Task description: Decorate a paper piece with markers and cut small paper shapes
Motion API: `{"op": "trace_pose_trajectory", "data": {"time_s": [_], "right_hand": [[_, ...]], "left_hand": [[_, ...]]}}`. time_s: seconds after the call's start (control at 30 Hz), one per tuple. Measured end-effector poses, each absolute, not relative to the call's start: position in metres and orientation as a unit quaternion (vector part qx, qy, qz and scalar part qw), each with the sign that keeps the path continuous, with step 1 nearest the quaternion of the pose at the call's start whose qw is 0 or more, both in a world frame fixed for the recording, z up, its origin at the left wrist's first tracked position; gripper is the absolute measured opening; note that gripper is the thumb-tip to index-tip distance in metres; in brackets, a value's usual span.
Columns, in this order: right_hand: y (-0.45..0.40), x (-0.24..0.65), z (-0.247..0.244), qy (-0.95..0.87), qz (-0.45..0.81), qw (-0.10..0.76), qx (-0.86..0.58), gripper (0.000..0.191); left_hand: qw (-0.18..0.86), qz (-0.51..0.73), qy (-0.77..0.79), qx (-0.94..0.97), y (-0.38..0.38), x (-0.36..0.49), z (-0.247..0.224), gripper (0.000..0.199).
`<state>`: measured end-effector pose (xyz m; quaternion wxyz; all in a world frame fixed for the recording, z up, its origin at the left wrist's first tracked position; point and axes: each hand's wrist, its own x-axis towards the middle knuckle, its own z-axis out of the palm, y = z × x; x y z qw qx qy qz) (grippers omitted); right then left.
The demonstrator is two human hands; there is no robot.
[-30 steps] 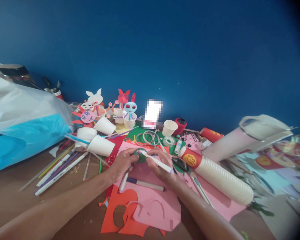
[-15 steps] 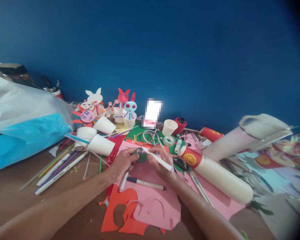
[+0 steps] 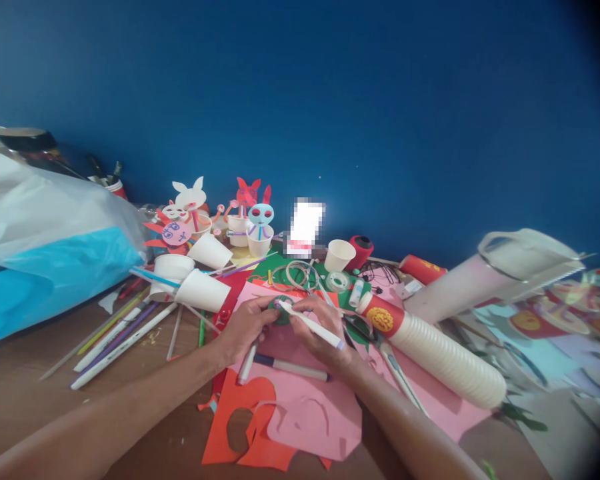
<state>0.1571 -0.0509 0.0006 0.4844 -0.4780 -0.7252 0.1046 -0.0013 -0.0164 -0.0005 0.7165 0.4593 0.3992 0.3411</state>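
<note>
My left hand (image 3: pixel 246 328) pinches the edge of a small round green paper cutout (image 3: pixel 282 315), which has pale drawn marks on it, partly covered by fingers. My right hand (image 3: pixel 327 337) is closed around a white marker (image 3: pixel 316 327), its tip at the cutout's surface. Below the left hand's fingers sticks out another white marker (image 3: pixel 247 363); whether the hand grips it cannot be told. Under both hands lies pink paper (image 3: pixel 325 407), with a dark-capped marker (image 3: pixel 295 367) across it. Orange paper (image 3: pixel 225 413) with a round hole cut out sits nearer me.
Paper-cup animal figures (image 3: pixel 261 220) and white cups (image 3: pixel 203 290) stand or lie at the back left. To the right are scissors (image 3: pixel 360 325) and a long stack of paper cups (image 3: pixel 450 357). Pens and straws (image 3: pixel 125 340) lie left, beside a plastic bag (image 3: pixel 55 247).
My right hand has shifted slightly left, taking the marker's tip further left across the green cutout. The left hand stays nearly in place.
</note>
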Motion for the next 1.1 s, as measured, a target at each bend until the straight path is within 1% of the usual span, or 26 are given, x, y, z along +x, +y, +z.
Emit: {"op": "trace_pose_trajectory", "data": {"time_s": [0.27, 0.47, 0.57, 0.7, 0.87, 0.97, 1.1], "right_hand": [[-0.049, 0.156, -0.003, -0.718, 0.114, 0.482, -0.489, 0.008], [-0.048, 0.159, -0.001, -0.674, 0.119, 0.517, -0.514, 0.01], [-0.048, 0.161, 0.001, -0.631, 0.155, 0.547, -0.528, 0.01], [-0.045, 0.164, 0.004, -0.56, 0.234, 0.589, -0.534, 0.012], [-0.04, 0.162, 0.0, -0.504, 0.283, 0.626, -0.524, 0.015], [-0.041, 0.158, -0.004, -0.507, 0.292, 0.631, -0.51, 0.019], [-0.045, 0.153, -0.008, -0.537, 0.285, 0.611, -0.508, 0.018]], "left_hand": [[0.718, 0.337, 0.397, 0.461, -0.016, -0.001, 0.001, 0.029], [0.728, 0.327, 0.402, 0.449, -0.015, -0.001, -0.001, 0.033], [0.739, 0.333, 0.391, 0.437, -0.015, -0.002, -0.002, 0.033], [0.745, 0.347, 0.376, 0.428, -0.014, -0.002, -0.003, 0.031], [0.749, 0.369, 0.36, 0.416, -0.012, -0.002, -0.006, 0.029], [0.751, 0.381, 0.352, 0.409, -0.011, -0.001, -0.007, 0.025], [0.758, 0.392, 0.346, 0.39, -0.012, -0.001, -0.007, 0.02]]}}
